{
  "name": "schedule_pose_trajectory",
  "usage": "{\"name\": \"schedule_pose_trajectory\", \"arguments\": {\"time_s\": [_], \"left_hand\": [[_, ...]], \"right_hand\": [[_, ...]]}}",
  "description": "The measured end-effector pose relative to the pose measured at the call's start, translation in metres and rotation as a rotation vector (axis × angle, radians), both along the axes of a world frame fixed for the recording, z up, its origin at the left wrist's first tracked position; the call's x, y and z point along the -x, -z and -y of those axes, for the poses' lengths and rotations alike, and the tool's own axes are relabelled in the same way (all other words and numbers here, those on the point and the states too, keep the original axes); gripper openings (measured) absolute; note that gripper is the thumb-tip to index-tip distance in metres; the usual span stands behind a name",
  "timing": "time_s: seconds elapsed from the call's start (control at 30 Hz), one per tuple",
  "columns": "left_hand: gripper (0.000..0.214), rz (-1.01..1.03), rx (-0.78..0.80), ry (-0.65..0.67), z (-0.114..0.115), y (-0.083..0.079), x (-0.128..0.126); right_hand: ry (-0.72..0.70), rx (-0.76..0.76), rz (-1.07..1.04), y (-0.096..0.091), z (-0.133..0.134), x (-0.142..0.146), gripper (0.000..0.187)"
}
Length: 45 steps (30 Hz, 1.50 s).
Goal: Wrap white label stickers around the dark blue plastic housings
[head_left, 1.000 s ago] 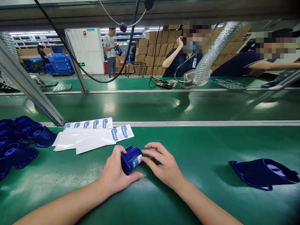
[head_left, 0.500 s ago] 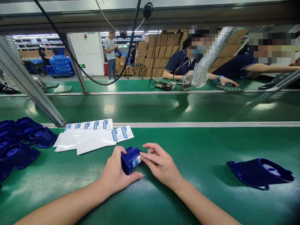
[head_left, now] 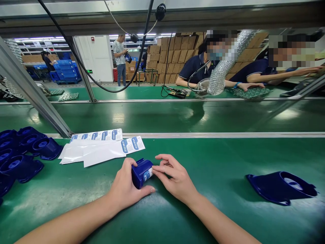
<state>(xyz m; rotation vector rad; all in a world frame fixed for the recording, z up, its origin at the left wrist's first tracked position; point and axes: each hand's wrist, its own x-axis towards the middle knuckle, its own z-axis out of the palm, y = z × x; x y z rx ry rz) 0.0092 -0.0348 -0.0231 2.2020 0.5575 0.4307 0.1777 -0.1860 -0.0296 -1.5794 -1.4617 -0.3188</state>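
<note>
A dark blue plastic housing [head_left: 137, 174] sits tilted in my left hand [head_left: 126, 184], whose fingers wrap its far side while the thumb stretches out below. On the housing's right face lies a small white and blue label [head_left: 147, 174]. The thumb and fingertips of my right hand [head_left: 176, 176] are pinched together at the right end of that label; the other fingers are loosely bent. Behind the housing, white label sheets [head_left: 106, 150] with blue printed stickers are spread on the green bench top [head_left: 203, 156].
Several similar blue housings [head_left: 24, 166] are grouped at the left, and one blue housing [head_left: 279, 186] lies at the right. A metal post [head_left: 38, 91] slants down on the left. Black cable [head_left: 101, 88] hangs overhead. Across the bench, two co-workers [head_left: 194, 67] lean over green mesh pieces.
My hands, the housing and the label are almost unmoved. Across the bench, a co-worker's hand and arm have shifted slightly over the mesh piece.
</note>
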Motion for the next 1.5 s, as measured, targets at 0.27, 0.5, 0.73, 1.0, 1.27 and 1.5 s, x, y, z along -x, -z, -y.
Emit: {"name": "schedule_pose_trajectory", "arguments": {"time_s": [0.27,0.5,0.73,1.0,1.27,1.5], "left_hand": [[0.073,0.099,-0.148,0.039,0.001,0.008,-0.003],[0.06,0.016,-0.014,0.016,-0.002,-0.002,-0.008],[0.058,0.021,0.035,0.026,-0.002,-0.007,-0.007],[0.053,0.03,-0.01,0.077,-0.007,-0.009,-0.009],[0.067,-0.025,0.063,0.106,-0.016,-0.015,-0.009],[0.094,0.024,0.03,0.231,-0.024,-0.009,-0.007]], "right_hand": [[0.134,0.255,0.015,-0.007,-0.006,0.011,0.017],[0.157,0.227,-0.066,-0.005,-0.007,0.013,0.015],[0.095,0.058,0.09,-0.002,-0.002,0.004,0.017],[0.206,0.11,0.256,-0.007,-0.006,0.012,0.015],[0.26,0.071,0.338,-0.006,-0.003,0.017,0.018],[0.09,0.043,0.409,-0.014,0.0,0.016,0.025]]}}
